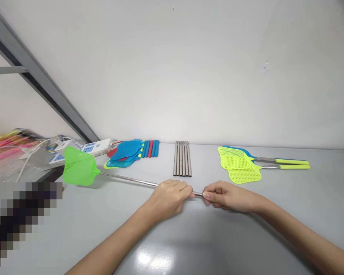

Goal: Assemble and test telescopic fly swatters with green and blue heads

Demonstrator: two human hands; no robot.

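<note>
Against a pale wall [189,76] runs a grey table [206,248], its surface catching a bright reflection at the near side. Longest of everything on show is a green fly swatter [132,180], its perforated head [79,168] out at the left, its thin metal rod [117,177] slanting across to the middle. Over at the right I see two yellow swatters [245,176] lying partly over a blue one [237,148]. White power strips [101,146] sit at the back left. The person's left hand [173,194] is curled tight around the rod, knuckles up, while just beside it the right hand [225,195] pinches the rod near its visible end between thumb and bent fingers. Beyond them lie a pile of mostly blue swatter heads [127,150], a neat row of metal tubes [182,158] and, smallest, a line of blue and red grips [150,149] beside the heads.
</note>
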